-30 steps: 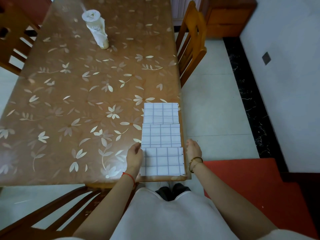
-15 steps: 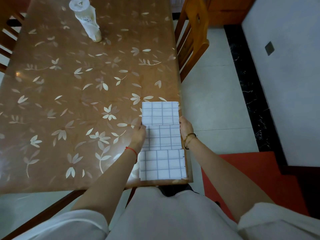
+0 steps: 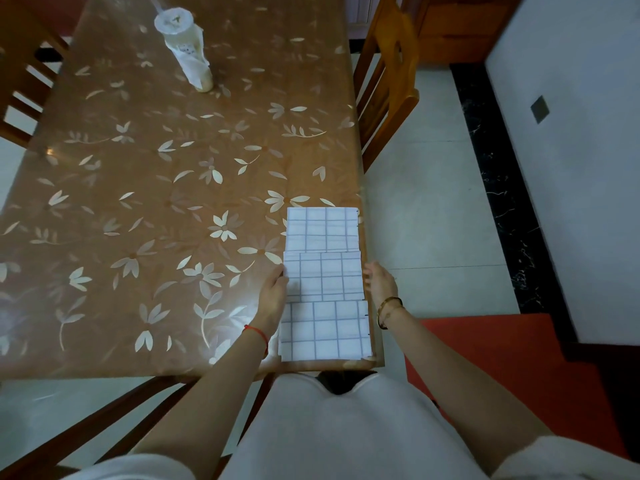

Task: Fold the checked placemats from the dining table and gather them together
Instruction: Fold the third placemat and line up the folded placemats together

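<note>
Head view: on the table, a white roll stands upright toward the far end, well apart from everything else. The left hand now lies with straight fingers against the left edge of the middle mat. A second ago it sat lower, beside the near mat, and half a second ago it was up near the seam with the far mat. Whether its thumb has slipped beneath the cloth cannot be told.

All three checked mats are folded and lie in a column along the table's right edge, running back from the near right corner, each touching the next. None has shifted over the last second. The right hand is loosely spread and holds nothing, just beside the middle mat's right edge and out past the table's rim. It too has come up from the near mat. A chair stands at the table's right side, farther back.

Folding looks finished, and gathering seems to be the step in hand. Both hands bracket the middle mat, likely to lift or slide it onto a neighbour. The mats lie close to the rim, so a careless sweep could push one off.
</note>
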Tool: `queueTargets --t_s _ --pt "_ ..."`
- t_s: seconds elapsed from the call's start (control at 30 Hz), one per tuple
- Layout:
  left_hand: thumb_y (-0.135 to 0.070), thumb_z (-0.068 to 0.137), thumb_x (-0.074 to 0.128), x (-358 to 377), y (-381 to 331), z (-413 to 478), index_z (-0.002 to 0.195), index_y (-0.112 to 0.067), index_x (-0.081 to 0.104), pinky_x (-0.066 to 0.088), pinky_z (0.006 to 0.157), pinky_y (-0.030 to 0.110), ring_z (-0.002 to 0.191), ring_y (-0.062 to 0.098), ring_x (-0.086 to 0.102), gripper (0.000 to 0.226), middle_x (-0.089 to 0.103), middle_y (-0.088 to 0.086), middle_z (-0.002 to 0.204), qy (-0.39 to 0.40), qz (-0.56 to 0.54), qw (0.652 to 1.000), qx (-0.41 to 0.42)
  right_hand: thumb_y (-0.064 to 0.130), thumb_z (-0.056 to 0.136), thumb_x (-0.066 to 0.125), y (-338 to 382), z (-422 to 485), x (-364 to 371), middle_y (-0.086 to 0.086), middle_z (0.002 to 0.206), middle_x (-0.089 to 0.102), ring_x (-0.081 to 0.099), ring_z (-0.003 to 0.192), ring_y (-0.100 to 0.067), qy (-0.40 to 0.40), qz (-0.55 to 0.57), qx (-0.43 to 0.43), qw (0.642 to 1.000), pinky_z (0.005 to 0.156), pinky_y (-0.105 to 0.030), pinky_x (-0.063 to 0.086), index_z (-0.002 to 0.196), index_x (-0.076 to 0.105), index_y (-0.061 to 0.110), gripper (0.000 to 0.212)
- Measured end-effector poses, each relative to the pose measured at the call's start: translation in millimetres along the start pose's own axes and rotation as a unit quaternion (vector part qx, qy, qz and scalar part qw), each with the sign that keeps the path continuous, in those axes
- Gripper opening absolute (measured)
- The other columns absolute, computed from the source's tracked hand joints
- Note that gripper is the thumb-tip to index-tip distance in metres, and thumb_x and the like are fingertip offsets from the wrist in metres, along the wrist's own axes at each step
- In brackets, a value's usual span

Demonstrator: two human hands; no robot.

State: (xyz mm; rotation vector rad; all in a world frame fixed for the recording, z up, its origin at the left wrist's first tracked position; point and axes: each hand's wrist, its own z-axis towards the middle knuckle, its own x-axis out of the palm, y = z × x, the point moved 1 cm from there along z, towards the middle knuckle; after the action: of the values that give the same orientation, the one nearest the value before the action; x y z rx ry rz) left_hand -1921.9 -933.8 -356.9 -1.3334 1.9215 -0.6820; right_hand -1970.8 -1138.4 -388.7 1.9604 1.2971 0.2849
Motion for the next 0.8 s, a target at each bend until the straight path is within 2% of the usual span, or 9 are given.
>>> queueTargets --t_s 0.03,0.1,0.2,0.3,0.37,0.47,0.6,0.73,0.8 --pt "-0.009 0.094 0.039 0.9 5.3 1.1 0.117 0.009 0.056 0.041 0.100 0.043 0.097 0.038 0.051 0.034 0.062 0.018 0.097 0.003 -0.002 1.000 0.004 0.059 0.082 0.041 -6.9 4.1 0.3 -0.006 0.113 0.067 0.060 0.107 -0.026 0.014 0.002 -0.002 1.000 0.101 -0.047 0.046 0.094 0.066 0.019 0.049" --pt "-0.014 0.090 0.040 1.3 18.2 9.2 0.120 0.002 0.059 0.042 0.100 0.038 0.099 0.028 0.056 0.039 0.067 0.006 0.100 0.013 -0.003 1.000 0.007 0.064 0.073 0.040 -11.0 6.9 0.7 -0.008 0.113 0.067 0.060 0.106 -0.028 0.026 0.004 -0.003 1.000 0.101 -0.048 0.046 0.102 0.067 0.013 0.064" --pt "-0.017 0.086 0.040 1.4 21.4 10.6 0.122 -0.019 0.065 0.045 0.106 0.042 0.116 0.021 0.061 0.044 0.069 -0.001 0.120 0.017 -0.006 1.000 0.014 0.047 0.091 0.039 -1.2 -6.5 -3.8 -0.012 0.113 0.066 0.059 0.102 -0.025 0.022 0.016 -0.008 1.000 0.101 -0.044 0.045 0.103 0.065 0.005 0.051" --pt "-0.006 0.095 0.037 -1.5 13.4 -11.9 0.125 -0.010 0.062 0.043 0.102 0.033 0.115 0.023 0.059 0.039 0.066 0.004 0.120 -0.013 -0.028 1.000 0.002 0.041 0.096 0.038 -6.8 -12.9 -12.8 -0.010 0.124 0.062 0.055 0.114 -0.023 -0.004 0.006 -0.008 1.000 0.104 -0.041 0.041 0.116 0.063 0.009 0.045" --pt "-0.008 0.099 0.038 -3.7 17.1 -25.5 0.134 -0.004 0.054 0.036 0.110 0.037 0.127 0.031 0.051 0.039 0.058 0.014 0.134 -0.041 -0.042 0.998 -0.024 0.038 0.099 0.036 -16.5 -17.4 -17.2 -0.007 0.127 0.060 0.053 0.120 -0.024 -0.029 -0.004 -0.007 1.000 0.104 -0.038 0.040 0.121 0.061 0.011 0.044" --pt "-0.009 0.102 0.040 -2.7 28.1 -41.9 0.145 -0.005 0.043 0.025 0.115 0.031 0.140 0.025 0.037 0.044 0.044 0.008 0.150 -0.070 -0.055 0.995 -0.041 0.038 0.101 0.033 -32.7 -24.1 -18.2 -0.010 0.123 0.063 0.056 0.116 -0.027 -0.031 -0.016 0.000 0.999 0.105 -0.044 0.042 0.115 0.065 0.010 0.045" --pt "-0.005 0.100 0.040 4.0 34.5 -51.6 0.140 -0.005 0.050 0.032 0.103 0.022 0.132 0.020 0.045 0.041 0.054 0.004 0.138 -0.050 -0.070 0.996 -0.034 0.040 0.101 0.033 -45.9 -31.1 -12.6 -0.011 0.104 0.069 0.062 0.103 -0.030 -0.013 -0.013 0.002 1.000 0.098 -0.048 0.048 0.085 0.064 0.019 0.040" --pt "0.001 0.096 0.038 4.8 31.3 -53.6 0.121 -0.011 0.062 0.039 0.080 0.013 0.110 0.015 0.053 0.037 0.063 -0.005 0.114 -0.033 -0.067 0.997 -0.012 0.044 0.099 0.033 -49.1 -32.5 -12.3 -0.010 0.116 0.067 0.061 0.107 -0.029 -0.008 -0.025 0.003 1.000 0.100 -0.047 0.047 0.104 0.067 0.015 0.045" --pt "0.001 0.095 0.038 4.4 31.2 -53.5 0.121 -0.011 0.062 0.038 0.084 0.017 0.111 0.016 0.054 0.037 0.063 -0.003 0.117 -0.029 -0.057 0.998 -0.007 0.044 0.100 0.033 -48.8 -31.7 -13.0 -0.010 0.119 0.066 0.060 0.110 -0.028 -0.005 -0.032 0.005 0.999 0.102 -0.047 0.045 0.110 0.067 0.013 0.047"
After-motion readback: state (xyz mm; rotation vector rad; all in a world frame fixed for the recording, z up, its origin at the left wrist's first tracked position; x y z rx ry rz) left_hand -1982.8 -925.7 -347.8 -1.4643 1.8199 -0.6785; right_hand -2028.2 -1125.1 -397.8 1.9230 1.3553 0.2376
